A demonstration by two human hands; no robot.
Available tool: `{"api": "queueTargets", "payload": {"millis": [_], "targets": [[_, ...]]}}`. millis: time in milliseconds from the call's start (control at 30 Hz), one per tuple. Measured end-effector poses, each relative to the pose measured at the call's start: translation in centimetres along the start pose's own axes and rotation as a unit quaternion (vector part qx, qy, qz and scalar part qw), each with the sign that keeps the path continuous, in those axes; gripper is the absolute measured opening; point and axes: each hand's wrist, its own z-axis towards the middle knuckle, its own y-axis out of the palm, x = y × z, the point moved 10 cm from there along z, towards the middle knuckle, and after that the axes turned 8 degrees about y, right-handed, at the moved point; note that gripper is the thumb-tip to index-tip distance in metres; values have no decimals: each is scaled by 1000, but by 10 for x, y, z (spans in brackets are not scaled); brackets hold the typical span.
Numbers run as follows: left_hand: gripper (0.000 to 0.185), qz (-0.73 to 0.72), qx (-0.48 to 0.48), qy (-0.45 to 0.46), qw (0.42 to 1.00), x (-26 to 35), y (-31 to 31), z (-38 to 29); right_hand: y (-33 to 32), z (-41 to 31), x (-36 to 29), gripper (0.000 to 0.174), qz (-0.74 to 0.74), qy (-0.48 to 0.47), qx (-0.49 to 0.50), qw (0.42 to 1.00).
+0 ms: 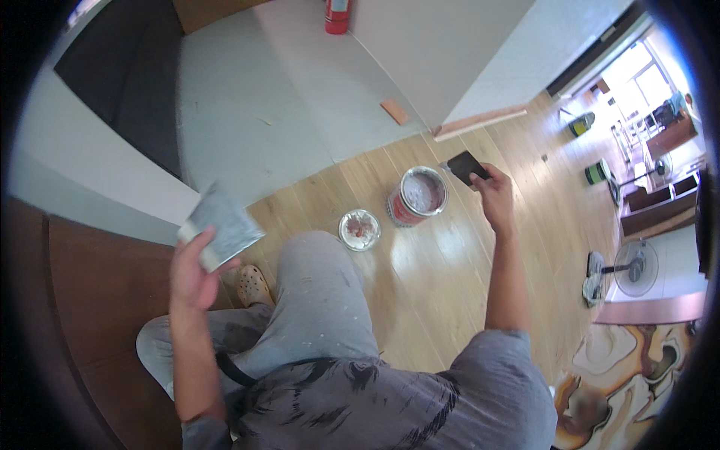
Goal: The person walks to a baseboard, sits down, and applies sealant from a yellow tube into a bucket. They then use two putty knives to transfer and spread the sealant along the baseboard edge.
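My left hand (194,270) grips a wide, flat scraper (222,222) by its pale edge; its grey face is slightly blurred. In my right hand (498,197) is a small black scraper (468,167), with greyish paste on its far corner. That scraper is just right of an open metal can (402,211), apart from its rim. Pale grey paste (421,191) sits inside the can and is smeared on its inner wall. On the floor beside the can lies a round lid (360,229), smeared with white and reddish residue.
Grey wall panels and a brown wooden panel (107,304) stand close on the left. A fire extinguisher (337,17) is at the top, and a small orange-brown piece (395,111) lies ahead. Two fans, one a near fan (635,269), and a green-and-white bucket (596,171) are at right.
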Motion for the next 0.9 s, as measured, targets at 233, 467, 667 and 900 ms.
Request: {"api": "queueTargets", "payload": {"millis": [233,467,667,900], "targets": [[30,-130,-82,-50,987,24,153,-34,-33,-115,-177,19,207,-296,-58,930],[21,-265,-129,-89,951,64,195,-119,24,-207,-253,17,357,-500,-113,781],[25,-301,-53,-83,948,87,154,-146,64,-254,-291,23,340,-552,-168,743],[25,-326,-46,-80,941,85,95,-147,112,-287,-326,38,152,-577,-186,780]]}}
